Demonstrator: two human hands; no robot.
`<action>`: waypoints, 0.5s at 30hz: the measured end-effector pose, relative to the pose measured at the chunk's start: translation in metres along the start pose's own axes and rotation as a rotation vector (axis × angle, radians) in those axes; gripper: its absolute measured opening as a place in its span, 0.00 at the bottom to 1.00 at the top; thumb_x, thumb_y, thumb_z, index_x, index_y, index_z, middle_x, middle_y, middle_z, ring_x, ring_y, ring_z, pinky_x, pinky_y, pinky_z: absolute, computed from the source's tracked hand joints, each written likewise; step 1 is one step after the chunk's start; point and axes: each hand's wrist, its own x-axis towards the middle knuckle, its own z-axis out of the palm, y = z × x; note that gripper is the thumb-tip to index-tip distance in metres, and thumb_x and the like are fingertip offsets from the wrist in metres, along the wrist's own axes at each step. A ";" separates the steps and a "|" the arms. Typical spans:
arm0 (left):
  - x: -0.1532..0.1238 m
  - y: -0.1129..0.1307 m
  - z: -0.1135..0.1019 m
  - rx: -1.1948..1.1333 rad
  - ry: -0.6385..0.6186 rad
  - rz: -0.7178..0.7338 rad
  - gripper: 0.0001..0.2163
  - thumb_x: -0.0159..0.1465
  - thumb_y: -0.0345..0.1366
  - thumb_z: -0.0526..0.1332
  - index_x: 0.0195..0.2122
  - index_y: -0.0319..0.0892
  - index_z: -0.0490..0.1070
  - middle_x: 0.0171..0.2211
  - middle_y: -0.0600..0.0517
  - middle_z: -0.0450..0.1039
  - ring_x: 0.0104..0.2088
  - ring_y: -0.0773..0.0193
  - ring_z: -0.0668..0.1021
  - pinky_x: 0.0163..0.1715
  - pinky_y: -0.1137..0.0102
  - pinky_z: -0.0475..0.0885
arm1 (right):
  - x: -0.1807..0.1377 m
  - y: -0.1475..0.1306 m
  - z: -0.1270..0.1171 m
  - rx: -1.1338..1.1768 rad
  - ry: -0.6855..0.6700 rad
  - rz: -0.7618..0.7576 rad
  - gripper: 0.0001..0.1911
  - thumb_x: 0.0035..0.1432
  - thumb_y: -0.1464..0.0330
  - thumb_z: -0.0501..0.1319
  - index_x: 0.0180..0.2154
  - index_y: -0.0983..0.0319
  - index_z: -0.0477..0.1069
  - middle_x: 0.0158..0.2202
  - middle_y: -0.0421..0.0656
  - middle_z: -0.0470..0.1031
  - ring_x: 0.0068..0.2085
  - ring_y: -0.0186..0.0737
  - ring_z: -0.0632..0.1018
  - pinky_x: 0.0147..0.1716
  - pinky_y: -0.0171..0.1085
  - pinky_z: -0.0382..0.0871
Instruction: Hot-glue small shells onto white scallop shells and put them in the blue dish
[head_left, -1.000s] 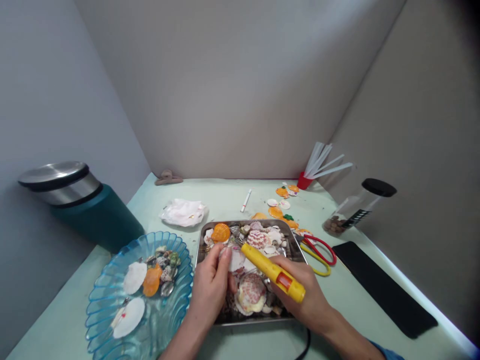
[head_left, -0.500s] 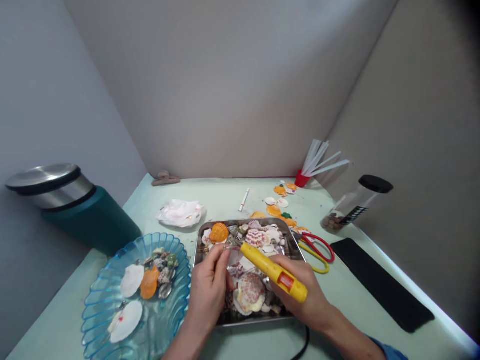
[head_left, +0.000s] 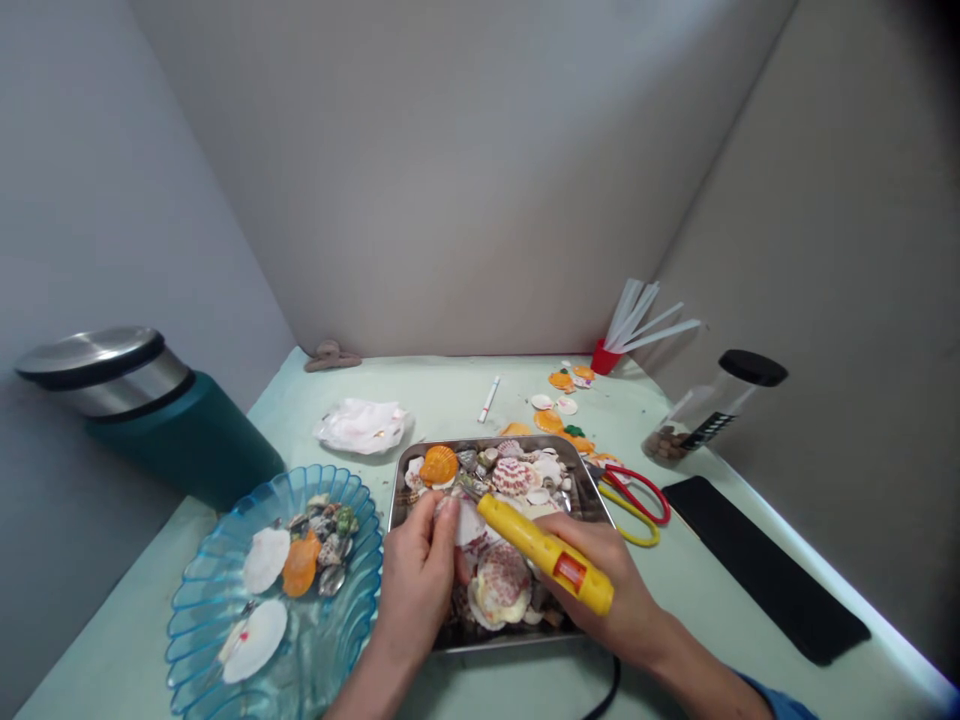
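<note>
My right hand (head_left: 600,575) is closed round a yellow glue gun (head_left: 544,545). Its metal tip points up and left, close to the fingertips of my left hand (head_left: 424,560). Between that hand's thumb and fingers is a pale seashell (head_left: 463,520), partly hidden by the fingers. Both hands are over a metal tray (head_left: 397,500) filled with shells. Among them are a large pinkish scallop shell (head_left: 501,580) low in the tray and an orange scallop shell (head_left: 439,465) at its back left.
To the left, a blue scalloped dish (head_left: 187,590) holds shells, near a green bottle (head_left: 187,430). Scissors (head_left: 637,500), a black strip (head_left: 757,565) and a clear jar (head_left: 697,410) lie or stand right. Behind are a red cup of white sticks (head_left: 606,358) and a plastic bag (head_left: 364,427).
The glue gun has shifted slightly left. Its tip and the shell in my left hand show more clearly, the shell's face now turned more to view.
</note>
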 end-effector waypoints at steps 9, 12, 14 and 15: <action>-0.001 -0.001 0.000 -0.005 -0.030 -0.005 0.16 0.65 0.49 0.49 0.29 0.44 0.64 0.11 0.59 0.65 0.16 0.66 0.68 0.21 0.75 0.61 | 0.002 -0.003 0.000 -0.015 -0.011 0.016 0.06 0.56 0.69 0.56 0.36 0.63 0.68 0.27 0.40 0.71 0.26 0.35 0.70 0.26 0.32 0.61; -0.001 0.000 0.000 -0.014 -0.035 -0.004 0.16 0.65 0.49 0.49 0.29 0.44 0.64 0.11 0.59 0.64 0.16 0.67 0.68 0.21 0.75 0.61 | 0.002 -0.003 0.000 -0.015 -0.009 0.011 0.06 0.58 0.68 0.55 0.37 0.63 0.68 0.27 0.40 0.71 0.26 0.35 0.70 0.27 0.33 0.61; -0.001 0.001 0.000 -0.017 -0.035 -0.008 0.16 0.64 0.49 0.50 0.28 0.44 0.64 0.11 0.59 0.64 0.16 0.67 0.68 0.21 0.75 0.61 | 0.002 -0.003 0.001 -0.009 -0.006 0.003 0.06 0.59 0.67 0.56 0.37 0.63 0.68 0.27 0.40 0.71 0.26 0.34 0.70 0.27 0.32 0.61; -0.001 0.001 0.000 -0.021 -0.035 -0.010 0.16 0.64 0.49 0.50 0.28 0.44 0.64 0.11 0.59 0.64 0.16 0.67 0.68 0.21 0.75 0.61 | 0.002 -0.002 0.001 -0.004 -0.006 -0.001 0.06 0.59 0.67 0.56 0.37 0.63 0.68 0.27 0.40 0.71 0.26 0.34 0.70 0.27 0.32 0.61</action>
